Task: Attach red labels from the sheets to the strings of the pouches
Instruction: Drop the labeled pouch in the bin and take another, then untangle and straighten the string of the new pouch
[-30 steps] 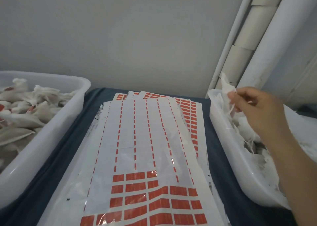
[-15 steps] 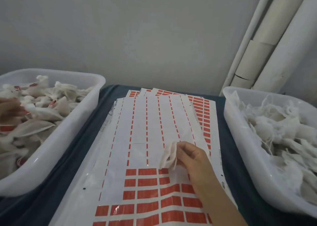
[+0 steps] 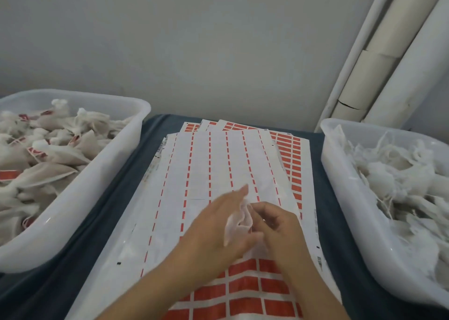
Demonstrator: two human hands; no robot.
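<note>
A small white pouch [image 3: 237, 221] hangs between my two hands over the label sheets. My right hand [image 3: 277, 224] pinches its right edge with curled fingers. Against the pouch's left side lies my left hand [image 3: 213, 227], its fingers stretched out. The top label sheet [image 3: 201, 173] is mostly peeled, with thin red strips left; whole red labels [image 3: 245, 288] remain in rows near me. More sheets with red labels [image 3: 289, 154] stick out underneath at the right.
A white tub [image 3: 116, 154] on the left holds several pouches with red labels. Another white tub [image 3: 340, 173] on the right holds unlabelled pouches with loose strings. Dark blue cloth [image 3: 121, 193] covers the table. White pipes [image 3: 379, 59] lean on the wall behind.
My left hand came from the left tub to the middle and now touches the pouch. My right hand carried the pouch from the right tub to above the sheets.
</note>
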